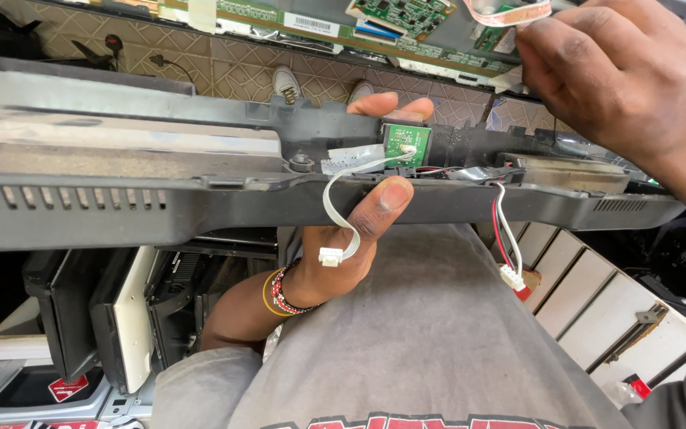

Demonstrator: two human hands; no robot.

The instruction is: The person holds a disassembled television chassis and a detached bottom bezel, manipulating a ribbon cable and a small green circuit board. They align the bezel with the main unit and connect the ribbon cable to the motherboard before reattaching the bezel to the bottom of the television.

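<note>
Your left hand (359,230) grips the dark plastic TV back cover (200,199) from below: thumb on the front rail, fingertips over the top next to the small green circuit board (406,143). White flat cable (335,206) loops from the board down past your palm, its connector hanging free. Your right hand (605,71) is up at top right, fingers pinched closed on an orange ribbon cable (510,13). Red/white wire pair (506,238) dangles right of centre. Cover lies across your lap.
</note>
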